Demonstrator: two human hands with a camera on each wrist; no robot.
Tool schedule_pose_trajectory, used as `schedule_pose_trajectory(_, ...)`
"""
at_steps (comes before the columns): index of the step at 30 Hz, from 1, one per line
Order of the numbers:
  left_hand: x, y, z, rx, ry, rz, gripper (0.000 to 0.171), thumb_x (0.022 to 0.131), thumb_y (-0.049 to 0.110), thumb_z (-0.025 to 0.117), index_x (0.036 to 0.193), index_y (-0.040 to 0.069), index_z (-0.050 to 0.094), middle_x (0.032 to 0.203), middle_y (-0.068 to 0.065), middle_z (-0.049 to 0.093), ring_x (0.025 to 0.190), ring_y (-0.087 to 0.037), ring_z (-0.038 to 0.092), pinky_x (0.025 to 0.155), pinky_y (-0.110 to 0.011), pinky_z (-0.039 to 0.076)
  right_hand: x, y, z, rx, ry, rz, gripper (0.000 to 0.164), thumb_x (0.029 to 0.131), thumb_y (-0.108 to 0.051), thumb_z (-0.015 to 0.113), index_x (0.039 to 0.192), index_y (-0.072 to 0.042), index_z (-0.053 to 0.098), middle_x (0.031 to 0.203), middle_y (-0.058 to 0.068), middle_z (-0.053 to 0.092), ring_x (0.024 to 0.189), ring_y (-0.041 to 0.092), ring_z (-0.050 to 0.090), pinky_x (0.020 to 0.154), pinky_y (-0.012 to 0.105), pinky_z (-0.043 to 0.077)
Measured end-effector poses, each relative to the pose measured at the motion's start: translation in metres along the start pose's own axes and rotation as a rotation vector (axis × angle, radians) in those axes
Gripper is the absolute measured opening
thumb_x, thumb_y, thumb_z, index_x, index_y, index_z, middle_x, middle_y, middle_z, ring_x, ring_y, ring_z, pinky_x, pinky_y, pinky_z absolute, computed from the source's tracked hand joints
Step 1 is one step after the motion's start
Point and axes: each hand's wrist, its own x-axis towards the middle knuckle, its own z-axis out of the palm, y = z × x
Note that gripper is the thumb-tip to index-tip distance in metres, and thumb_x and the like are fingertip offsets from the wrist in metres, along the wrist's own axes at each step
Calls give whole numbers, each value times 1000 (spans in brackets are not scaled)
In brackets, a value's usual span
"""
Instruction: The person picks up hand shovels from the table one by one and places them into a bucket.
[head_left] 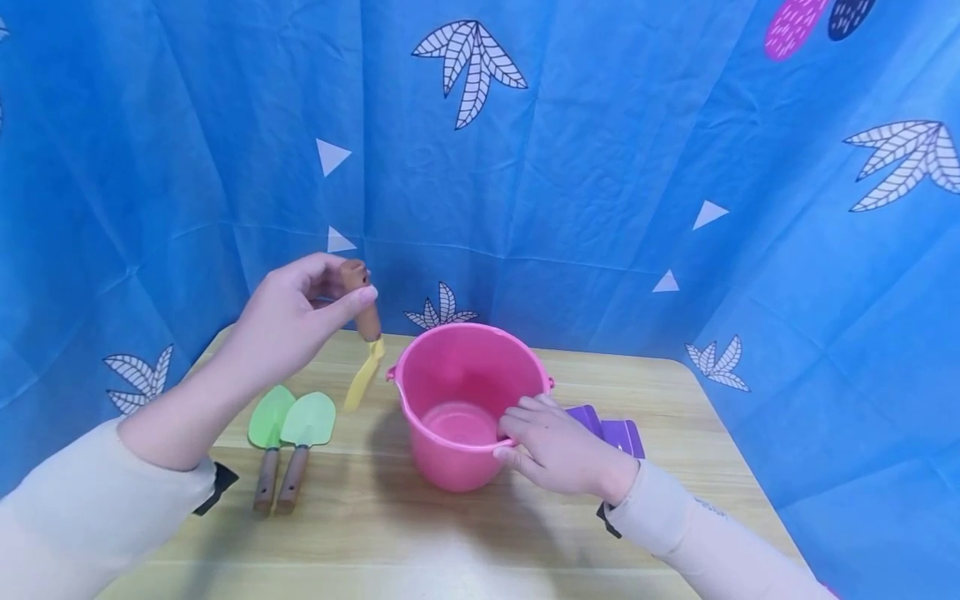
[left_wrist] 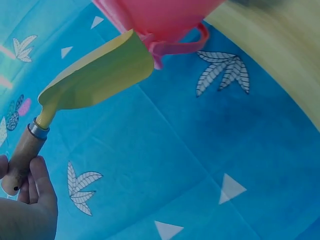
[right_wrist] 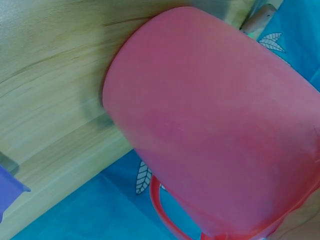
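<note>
My left hand (head_left: 300,304) holds a small yellow trowel (left_wrist: 100,80) by its brown wooden handle (head_left: 367,317), thumb against the fingers. Its blade points down, just left of a pink bucket (head_left: 457,462). The bucket stands upright on the table, and its inside floor shows bare. My right hand (head_left: 558,446) grips the near right part of the bucket's rim, thumb outside and fingers over the edge. In the right wrist view, the bucket's side (right_wrist: 210,110) fills most of the frame, with only a bit of the hand (right_wrist: 302,220) at the corner.
Two green trowels with wooden handles, one bright (head_left: 272,417) and one paler (head_left: 309,419), lie side by side at the left of the wooden table (head_left: 360,533). Purple objects (head_left: 622,435) lie right of the bucket, partly behind the right hand. A blue patterned curtain (head_left: 600,167) encloses the table.
</note>
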Motion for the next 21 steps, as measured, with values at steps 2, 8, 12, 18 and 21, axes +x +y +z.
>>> schedule_pose_trajectory(2,3,6,1,-7,-2,10,46,81,59,58,108,22,56,101,3,58,93,-14,53,71,-37,49,0,0,-1,3,1,7,21,96,-47,38,96,-30,50,92,-17,48,92,4,38,88,33,34)
schedule_pose_trajectory(8,13,19,6,-19,-3,36,47,82,58,59,110,21,57,99,1,58,93,-15,52,72,-37,48,2,-1,0,-1,12,-3,21,97,-46,37,95,-29,50,91,-17,48,91,5,39,88,33,34)
schedule_pose_trajectory(12,17,22,9,-43,-9,48,45,82,54,60,112,20,57,97,1,58,92,-14,52,72,-36,48,4,-1,2,-4,17,-5,23,97,-47,36,95,-30,50,90,-17,48,90,4,38,87,32,33)
schedule_pose_trajectory(18,24,20,16,-74,-13,55,46,83,53,61,115,20,56,98,2,58,92,-14,52,72,-35,49,5,-1,2,-3,16,-2,24,97,-48,35,95,-29,50,91,-17,48,91,5,38,87,33,34)
schedule_pose_trajectory(21,28,17,22,-94,-15,59,46,83,53,61,115,20,55,98,1,58,92,-14,52,71,-35,49,6,-1,2,1,10,8,25,96,-50,35,96,-30,50,92,-17,49,91,4,38,87,33,35)
